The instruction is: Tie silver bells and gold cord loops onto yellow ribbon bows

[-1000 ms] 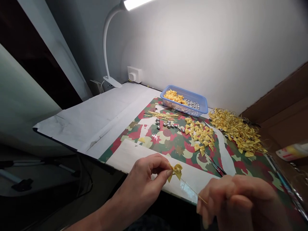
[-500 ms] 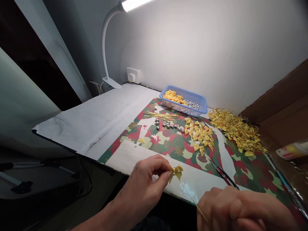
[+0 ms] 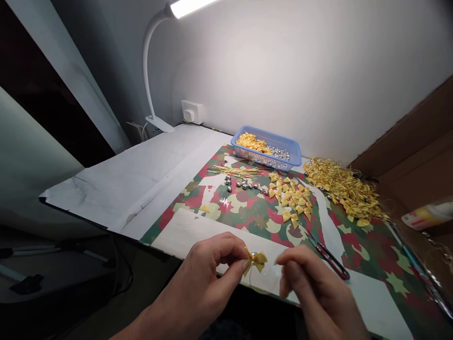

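Note:
My left hand (image 3: 208,271) pinches a small yellow satin bow (image 3: 257,259) between thumb and forefinger, just over the near edge of the table. A thin gold thread hangs from the bow. My right hand (image 3: 313,288) hovers just right of the bow with its fingertips bunched near the thread; whether it grips the thread is too fine to tell. Farther out on the camouflage-patterned mat (image 3: 262,215) lie several loose yellow bows (image 3: 292,198), a row of silver beads (image 3: 244,185) and a bundle of gold thread pieces (image 3: 235,170).
A blue basket (image 3: 293,151) with bows and beads stands by the wall. A heap of finished bows (image 3: 341,189) lies to the right, red-handled scissors (image 3: 327,255) near my right hand. A lamp clamp (image 3: 159,123), a wall socket (image 3: 189,112) and a cardboard box (image 3: 414,156) border the table.
My right hand has come up and left from the lower right, closing in on the bow. The long thread stretched between the hands is now short. The view shifted slightly.

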### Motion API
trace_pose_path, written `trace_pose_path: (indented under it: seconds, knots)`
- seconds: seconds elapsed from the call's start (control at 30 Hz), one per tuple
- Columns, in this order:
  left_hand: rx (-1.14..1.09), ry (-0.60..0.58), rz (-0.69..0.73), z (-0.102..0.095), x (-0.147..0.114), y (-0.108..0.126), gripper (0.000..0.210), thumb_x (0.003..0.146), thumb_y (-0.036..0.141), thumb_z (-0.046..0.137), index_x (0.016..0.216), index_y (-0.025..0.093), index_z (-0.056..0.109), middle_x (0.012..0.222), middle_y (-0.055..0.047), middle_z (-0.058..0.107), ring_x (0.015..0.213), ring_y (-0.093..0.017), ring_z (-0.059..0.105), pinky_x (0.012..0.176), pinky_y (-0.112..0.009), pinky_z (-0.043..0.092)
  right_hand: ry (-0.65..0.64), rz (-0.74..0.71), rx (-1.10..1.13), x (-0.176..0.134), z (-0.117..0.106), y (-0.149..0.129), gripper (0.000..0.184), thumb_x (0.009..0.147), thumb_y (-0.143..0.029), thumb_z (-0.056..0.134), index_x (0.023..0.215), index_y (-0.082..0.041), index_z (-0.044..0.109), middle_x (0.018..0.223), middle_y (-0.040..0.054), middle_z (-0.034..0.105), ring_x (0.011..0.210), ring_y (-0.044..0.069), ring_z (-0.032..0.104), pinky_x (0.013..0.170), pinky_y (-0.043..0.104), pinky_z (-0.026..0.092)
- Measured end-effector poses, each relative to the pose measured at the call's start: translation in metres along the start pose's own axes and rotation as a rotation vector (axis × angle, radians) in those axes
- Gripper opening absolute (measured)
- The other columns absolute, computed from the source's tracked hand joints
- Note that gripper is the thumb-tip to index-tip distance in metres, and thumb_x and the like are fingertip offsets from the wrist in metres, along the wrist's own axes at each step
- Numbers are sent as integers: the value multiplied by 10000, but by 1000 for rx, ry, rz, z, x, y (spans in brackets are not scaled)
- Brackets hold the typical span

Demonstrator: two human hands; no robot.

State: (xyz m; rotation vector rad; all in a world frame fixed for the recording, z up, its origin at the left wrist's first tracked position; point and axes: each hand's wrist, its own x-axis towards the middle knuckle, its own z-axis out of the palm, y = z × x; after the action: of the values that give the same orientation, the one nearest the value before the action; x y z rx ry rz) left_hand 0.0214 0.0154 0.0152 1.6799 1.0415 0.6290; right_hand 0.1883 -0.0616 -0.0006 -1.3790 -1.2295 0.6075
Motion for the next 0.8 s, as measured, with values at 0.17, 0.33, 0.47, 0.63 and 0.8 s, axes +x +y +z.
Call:
trace_pose_path:
  seconds: [0.17,0.33,0.47,0.63,0.8]
  knots:
    - [-36,31,161,1,-5,3,220,920,154,553,753,207,685,833,-20,695,782,-180,668,695,-263,519,-145,-23,-145,6,7,13,178,977,-298,554,825,-223,604,710,-37,523,619,111,483,574,230,380]
    - [-117,54,198,1,-13,2,181,893,119,585,903,243,716,920,-8,736,841,-187,708,759,-264,557,-191,99,-67,5,10,12,283,1007,-355,513,763,-219,562,688,-42,468,604,117,454,575,258,339]
    - [-117,105,26,-3,-18,0,205,886,292,677,1091,299,689,1060,-17,759,994,-253,696,911,-343,545,-199,172,14,3,9,9,299,997,-404,529,764,-220,569,705,-34,479,627,128,451,566,264,325]
    - [-177,-3,-112,-5,-7,5,213,919,437,650,1040,264,676,925,-19,708,913,-247,645,799,-340,525,-222,228,67,5,9,9,300,982,-426,557,767,-218,570,697,-39,469,627,124,435,568,257,326]
    - [-340,-90,-132,-3,5,7,146,919,333,658,857,201,645,802,7,629,787,-190,604,714,-297,482,-210,250,118,8,9,12,279,962,-455,596,830,-217,658,771,-9,580,704,132,534,636,236,407]
